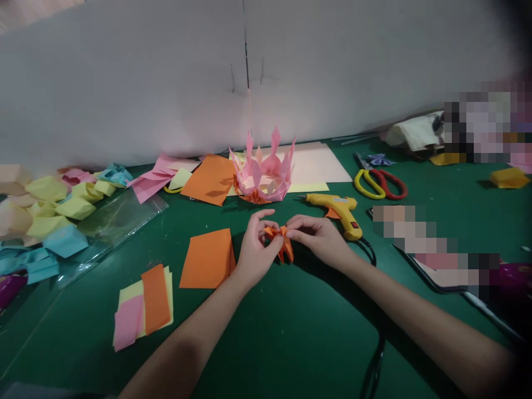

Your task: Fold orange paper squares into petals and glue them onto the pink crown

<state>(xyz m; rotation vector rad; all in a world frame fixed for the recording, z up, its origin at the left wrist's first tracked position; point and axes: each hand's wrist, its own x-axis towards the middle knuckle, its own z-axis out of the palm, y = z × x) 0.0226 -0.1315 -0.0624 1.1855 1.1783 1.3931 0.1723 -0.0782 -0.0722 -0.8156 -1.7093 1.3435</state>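
While both hands meet over the green table (291, 343), they pinch a small folded orange paper piece (282, 244) between them, just above the tabletop. The left hand (255, 249) holds it from the left, thumb and fingers pressed together on its edge; the right hand (318, 235) grips the right side, fingertips closed on the fold. Just left of the left hand lies a flat orange sheet (208, 259), and further left a small stack of yellow, orange and pink paper slips (143, 307). Behind the hands stands a pink paper crown-like flower (264, 172) with an orange base, resting partly on pale sheets. A yellow glue gun (338, 210) lies just beyond the right hand, its black cord running down the table. Scissors with yellow and red handles (378, 183) lie further right. At the far left sit heaps of folded yellow, blue and pink paper units (54, 216) on a clear plastic sleeve (116, 221).
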